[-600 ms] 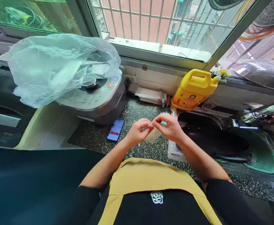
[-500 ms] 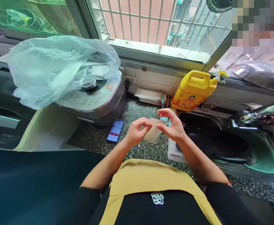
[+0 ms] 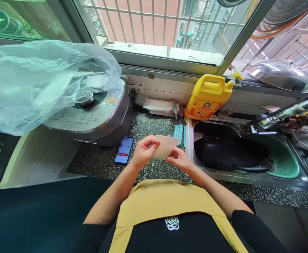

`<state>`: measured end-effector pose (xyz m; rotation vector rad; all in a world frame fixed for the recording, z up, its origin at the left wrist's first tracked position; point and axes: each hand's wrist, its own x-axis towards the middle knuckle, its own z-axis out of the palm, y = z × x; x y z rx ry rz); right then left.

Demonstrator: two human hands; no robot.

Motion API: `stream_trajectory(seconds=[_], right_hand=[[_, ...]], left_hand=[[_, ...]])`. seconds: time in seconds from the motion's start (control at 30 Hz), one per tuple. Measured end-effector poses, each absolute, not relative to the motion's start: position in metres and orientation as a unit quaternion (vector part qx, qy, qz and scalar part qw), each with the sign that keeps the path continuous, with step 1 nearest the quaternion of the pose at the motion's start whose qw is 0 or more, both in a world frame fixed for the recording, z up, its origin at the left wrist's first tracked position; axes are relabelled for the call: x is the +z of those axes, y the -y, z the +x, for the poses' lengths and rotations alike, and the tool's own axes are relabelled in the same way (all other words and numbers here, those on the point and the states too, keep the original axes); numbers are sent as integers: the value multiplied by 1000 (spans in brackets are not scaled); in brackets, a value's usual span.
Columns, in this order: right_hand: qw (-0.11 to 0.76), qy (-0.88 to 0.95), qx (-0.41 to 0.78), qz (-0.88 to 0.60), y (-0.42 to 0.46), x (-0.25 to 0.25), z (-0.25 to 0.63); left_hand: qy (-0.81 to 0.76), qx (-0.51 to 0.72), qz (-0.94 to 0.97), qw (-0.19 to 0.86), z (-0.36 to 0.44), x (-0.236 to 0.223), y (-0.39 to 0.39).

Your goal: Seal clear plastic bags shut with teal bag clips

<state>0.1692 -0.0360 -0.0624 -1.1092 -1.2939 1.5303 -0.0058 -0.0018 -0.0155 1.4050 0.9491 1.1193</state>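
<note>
Both my hands hold a small translucent plastic bag (image 3: 165, 146) above the speckled counter (image 3: 154, 126). My left hand (image 3: 142, 153) pinches its upper left edge with thumb and fingers. Lower down, my right hand (image 3: 179, 161) grips the bag's bottom right part with closed fingers. The bag looks flat and empty. A phone (image 3: 124, 155) with a lit screen lies on the counter just left of my left hand.
A rice cooker (image 3: 96, 116) with a large clear plastic bag (image 3: 38, 80) over it stands at the left. A yellow jug (image 3: 208, 96) stands by the window. A dark wok (image 3: 230, 153) fills the sink at the right. Blue sticks (image 3: 178, 131) lie beside the sink.
My right hand dropped from the bag's top to its lower right edge. The bag spread out flat between the hands. The view shifted right.
</note>
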Motion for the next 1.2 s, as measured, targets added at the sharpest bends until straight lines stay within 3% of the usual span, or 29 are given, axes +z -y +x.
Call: stream_trajectory(seconds=[0.4,0.6,0.8,1.2], right_hand=[[397,493,636,-441,48,-77,164],[527,511,461,-498,33,-49,194],[430,655,392,-483,27,-13,193],[383,665,420,-484,25,-3,183]], left_hand=[[-412,441,548,579,-1,-20,6],[-421,391,559,597,-4,-21,10],[-392,344,629,577,-2,-25,12],[-401,342,634,566,-8,-24,14]])
